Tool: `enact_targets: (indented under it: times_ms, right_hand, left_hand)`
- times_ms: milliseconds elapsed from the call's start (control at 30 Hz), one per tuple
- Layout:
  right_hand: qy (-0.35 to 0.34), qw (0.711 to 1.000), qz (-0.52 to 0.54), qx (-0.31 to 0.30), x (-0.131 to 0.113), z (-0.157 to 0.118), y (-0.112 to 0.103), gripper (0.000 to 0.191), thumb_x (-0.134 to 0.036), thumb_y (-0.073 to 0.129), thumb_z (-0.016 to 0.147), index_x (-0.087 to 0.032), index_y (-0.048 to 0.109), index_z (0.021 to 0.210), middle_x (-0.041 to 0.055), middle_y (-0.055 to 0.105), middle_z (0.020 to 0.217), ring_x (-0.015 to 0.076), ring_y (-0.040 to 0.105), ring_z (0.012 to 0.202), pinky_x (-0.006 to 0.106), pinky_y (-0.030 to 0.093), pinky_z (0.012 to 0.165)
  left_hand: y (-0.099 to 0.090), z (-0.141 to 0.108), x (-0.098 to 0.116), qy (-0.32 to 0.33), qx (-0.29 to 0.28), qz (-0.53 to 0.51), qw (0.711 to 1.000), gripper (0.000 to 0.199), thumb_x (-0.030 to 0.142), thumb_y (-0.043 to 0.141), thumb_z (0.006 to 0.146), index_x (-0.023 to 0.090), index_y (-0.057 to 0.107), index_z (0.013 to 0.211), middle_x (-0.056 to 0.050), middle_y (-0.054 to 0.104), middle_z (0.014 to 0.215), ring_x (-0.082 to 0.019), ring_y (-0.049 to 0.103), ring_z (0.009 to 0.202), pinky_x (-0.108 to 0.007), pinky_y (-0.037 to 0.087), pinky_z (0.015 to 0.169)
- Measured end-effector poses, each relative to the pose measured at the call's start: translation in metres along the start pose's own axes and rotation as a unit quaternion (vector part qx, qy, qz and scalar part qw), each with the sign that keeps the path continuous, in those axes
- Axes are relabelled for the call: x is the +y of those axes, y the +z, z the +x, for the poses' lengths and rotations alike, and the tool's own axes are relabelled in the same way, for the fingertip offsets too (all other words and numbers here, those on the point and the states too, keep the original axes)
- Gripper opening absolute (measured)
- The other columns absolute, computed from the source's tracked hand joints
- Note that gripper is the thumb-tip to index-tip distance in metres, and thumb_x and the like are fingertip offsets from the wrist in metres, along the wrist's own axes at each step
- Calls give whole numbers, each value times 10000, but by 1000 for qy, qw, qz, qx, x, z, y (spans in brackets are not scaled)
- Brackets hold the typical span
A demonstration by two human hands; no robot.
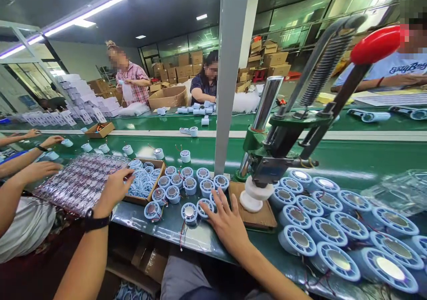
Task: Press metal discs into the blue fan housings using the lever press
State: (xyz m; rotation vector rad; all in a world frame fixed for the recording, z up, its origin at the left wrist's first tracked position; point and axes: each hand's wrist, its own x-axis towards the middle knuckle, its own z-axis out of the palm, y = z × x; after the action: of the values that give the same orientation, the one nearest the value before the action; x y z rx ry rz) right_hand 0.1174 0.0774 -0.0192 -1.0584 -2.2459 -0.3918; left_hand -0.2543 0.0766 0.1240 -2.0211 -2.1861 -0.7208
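My left hand (115, 189) is at the left side of a cardboard box (163, 168) of thin light-blue plastic rings (143, 180). Its fingers curve over the box edge, with a small gap between thumb and forefinger. My right hand (230, 223) lies with fingers spread, its fingertips over light-blue round housings (204, 208), partly hiding them. Several such housings with silver centres and thin wires, like this one (189, 212), stand between my hands. Right of my right hand, a hand press (270, 171) with a red handle (376, 45) holds a white pad above a white round seat (251, 202).
More blue housings (328, 229) crowd the bench at right. A bubble-wrapped sheet of wired parts (83, 180) lies at left, near a co-worker's hands (40, 171). Behind runs a green conveyor (210, 151) carrying spaced housings. A grey post (230, 77) rises ahead; several people work nearby.
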Motion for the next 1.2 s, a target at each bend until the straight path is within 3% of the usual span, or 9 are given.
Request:
enact_targets:
  times_ms: [100, 233, 333, 433, 533, 667, 833, 967, 1200]
  right_hand:
    - [10, 1000, 9, -1, -23, 10, 4, 665, -105, 669, 808, -251, 482, 1430, 211, 342, 1535, 397, 305, 1442, 652, 277, 1113]
    - [-26, 996, 83, 6, -73, 14, 15, 590, -249, 733, 801, -111, 560, 1349, 272, 413, 1468, 399, 371, 1406, 529, 377, 1112]
    - [-41, 989, 140, -15, -88, 3, 16, 513, -351, 708, 838, -116, 603, 1282, 213, 483, 1436, 357, 411, 1388, 513, 415, 1105]
    - [-33, 972, 229, -28, -73, -24, 2, 287, -254, 594, 903, -216, 640, 1184, 86, 555, 1392, 290, 415, 1395, 546, 426, 1103]
    - [20, 956, 291, 23, -42, -56, -18, 229, -111, 498, 909, -218, 661, 1029, 78, 633, 1272, 239, 482, 1345, 462, 531, 1010]
    - [100, 950, 285, 75, -11, -84, -34, 177, -101, 540, 904, -218, 661, 959, 82, 684, 1153, 241, 564, 1263, 427, 574, 947]
    - [163, 947, 266, 72, 1, -93, -38, 273, -173, 579, 905, -208, 603, 1175, 127, 608, 1286, 228, 596, 1224, 383, 579, 946]
    - [190, 941, 280, 31, 3, -95, -35, 333, -232, 580, 904, -210, 590, 1235, 129, 596, 1278, 215, 628, 1170, 338, 584, 922]
    - [211, 933, 289, 29, 2, -98, -37, 319, -233, 587, 898, -211, 603, 1216, 125, 603, 1264, 214, 630, 1167, 338, 572, 938]
  left_hand:
    - [3, -33, 22, -53, -19, -119, 991, 407, 482, 540, 767, 179, 704, 984, -77, 722, 896, -229, 652, 777, -357, 549, 790]
    - [17, -61, 48, -119, -64, -263, 955, 530, 512, 603, 743, 150, 675, 1123, -68, 700, 864, -207, 661, 724, -319, 562, 675]
    - [36, -74, 69, -124, -80, -300, 942, 500, 492, 585, 785, 159, 668, 1149, -77, 708, 913, -197, 655, 715, -305, 555, 646]
    - [67, -89, 92, -79, -133, -290, 945, 371, 384, 529, 849, 186, 687, 1121, -88, 713, 1012, -204, 660, 808, -319, 557, 737]
    - [106, -104, 114, 0, -190, -243, 951, 341, 211, 450, 863, 207, 697, 1099, -89, 694, 1036, -213, 653, 914, -345, 539, 861]
    - [142, -115, 124, 45, -154, -175, 971, 389, 154, 392, 895, 210, 662, 1168, -113, 626, 1149, -236, 614, 1079, -393, 499, 979]
    - [148, -123, 120, 108, -143, -130, 975, 460, 344, 574, 901, 210, 552, 1340, -133, 533, 1369, -313, 466, 1282, -507, 400, 1086]
    - [150, -132, 120, 138, -171, -100, 970, 578, 309, 602, 883, 226, 448, 1434, -125, 524, 1413, -328, 403, 1333, -526, 350, 1105]
    - [157, -132, 119, 80, -107, -91, 987, 890, 467, 682, 826, 165, 234, 1534, -185, 468, 1409, -360, 414, 1303, -553, 354, 1085]
